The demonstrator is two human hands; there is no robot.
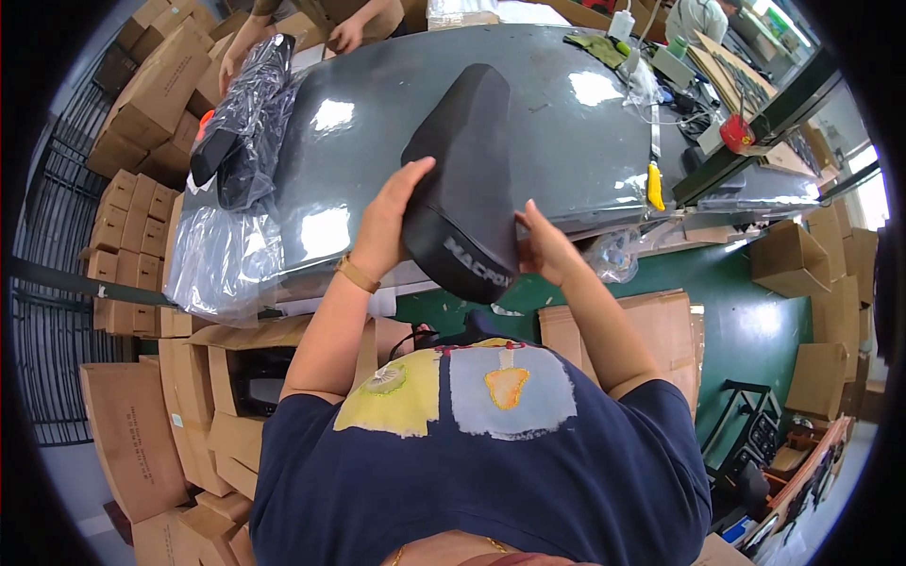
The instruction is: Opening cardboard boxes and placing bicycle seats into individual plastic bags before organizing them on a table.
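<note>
Taking the middle of our view as the clock's centre, we begin at nine o'clock, where a loose plastic sheet (226,255) lies over the left part of the desk (363,179). It is thin and crumpled, so a sleeve or a wrist could catch it and drag it. At ten o'clock we see a wrapped bundle (255,123); if the seat were swung far to that side, it could knock this bundle. At eleven o'clock a co-worker's hand (347,36) is at the far edge, well apart from ours.

Between ten and eleven o'clock, the left hand (389,219) is spread along the side of the black padded seat (462,160) and presses it. The seat is at twelve o'clock, its narrow end away from us and its broad end past the near edge of the desk. We cannot tell whether it touches the desk below. At two o'clock the right hand (549,250) holds the other side, its fingers partly hidden behind it. The cover looks smooth, so in our judgement a weak or uneven squeeze could let the broad end slip toward the floor (727,292). Near two o'clock, farther out, a yellow handle (655,189) hangs by the edge, where a wide turn could strike it.
</note>
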